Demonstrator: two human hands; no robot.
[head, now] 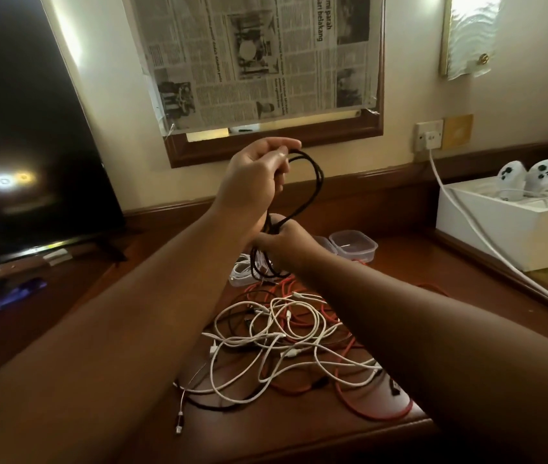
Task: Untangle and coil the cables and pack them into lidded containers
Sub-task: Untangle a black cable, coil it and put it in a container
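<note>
Obs., head view. Wooden desk [299, 440] carries the work. TV [24, 128] stands at the far left, a white box [507, 236] at the far right, and newspaper [259, 58] is taped over the wall frame behind.

Progress, judged: early. Largest item on the desk is the tangle [292, 346], white, red and black cables knotted together, still unsorted. Exact count cannot be read. 2 clear containers [353, 246] sit beyond the tangle, near the right hand; the nearer 1 is mostly hidden behind that hand. Lids appear on, and nothing can be made out inside, though the view is too small to be sure. A small white bundle [241, 272] lies beside the tangle's far edge; whether it is a finished coil cannot be told. Nothing is seen packed.

Step in hand, judged: coiling 1 black cable [314, 182], raised above the desk between both hands. Its loops run from the upper hand down to the lower, and further turns hang below toward the tangle.

Left hand [256, 175]: raised highest, fingers curled, pinching the top of the loop at the fingertips.

Right hand [282, 242]: lower, closed round the gathered strands at the loop's bottom.

Left to do, judged: finish this coil, free the rest, fill and lid the containers.
</note>
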